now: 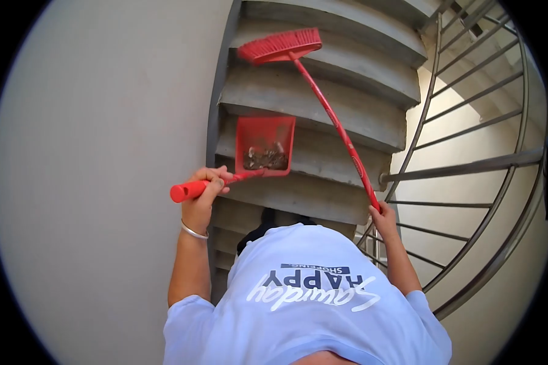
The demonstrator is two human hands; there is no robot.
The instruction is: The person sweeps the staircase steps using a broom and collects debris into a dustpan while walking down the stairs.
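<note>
**Broom and dustpan held over concrete stairs**

Head view: The camera looks down over the person's pale blue T-shirt [304,292], printed with white and dark lettering, onto a flight of grey concrete stairs [323,103] that runs away from the viewer.

The left hand [206,191] has its fingers wrapped together around the red handle of a dustpan [265,146]. A thin silver bangle [193,231] sits on that wrist. The handle end pokes out to the left of the fist, and the pan lies farther away and to the right, held above a step just right of the wall. The pan's open tray faces the camera and holds a small heap of brown and grey debris [265,158] at its near end.

The right hand [383,216] is closed on the near end of the long red stick of a broom [332,115]; the fingers curl round it, though their tips are hidden. The stick slants away and to the left, and the red bristle head rests on a far step, well beyond the dustpan.

A plain pale wall [103,152] fills the left side. On the right, a curved metal railing [469,164] with several horizontal bars follows the stairs, its nearest bar just beside the right hand.
</note>
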